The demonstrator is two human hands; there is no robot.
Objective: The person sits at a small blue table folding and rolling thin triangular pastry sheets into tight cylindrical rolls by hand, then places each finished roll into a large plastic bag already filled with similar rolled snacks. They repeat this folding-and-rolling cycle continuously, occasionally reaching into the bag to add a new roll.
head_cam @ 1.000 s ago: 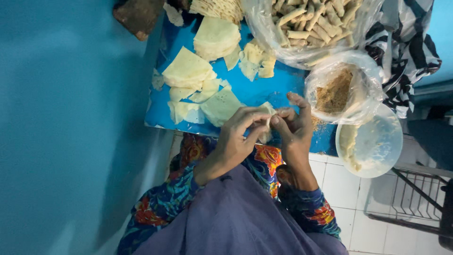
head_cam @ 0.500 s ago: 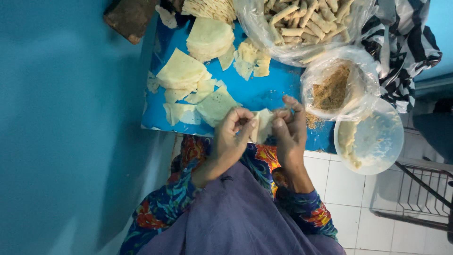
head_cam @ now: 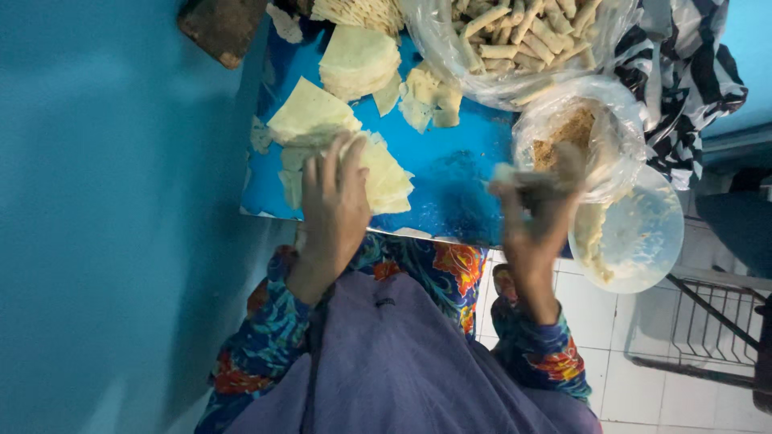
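Observation:
My left hand (head_cam: 334, 205) lies flat with fingers spread on a pile of pale triangular pastry sheets (head_cam: 390, 181) on the blue board (head_cam: 458, 177). My right hand (head_cam: 537, 221) is blurred at the board's right edge, next to a clear bag of brown filling (head_cam: 572, 133). Its fingers are closed on a small pale rolled pastry (head_cam: 508, 173). A large clear bag of finished rolled sticks (head_cam: 515, 40) lies at the far side of the board.
More stacked sheets (head_cam: 358, 56) and torn pieces (head_cam: 430, 100) lie on the board. A clear bowl with pale paste (head_cam: 639, 237) sits at the right. A brown block (head_cam: 221, 28), a striped cloth (head_cam: 687, 64), a wire rack (head_cam: 716, 329) and a teal wall (head_cam: 104, 217) surround it.
My hands were together rolling one sheet near the board's front edge. They have parted: the left went onto the sheet pile, the right swung right with the roll.

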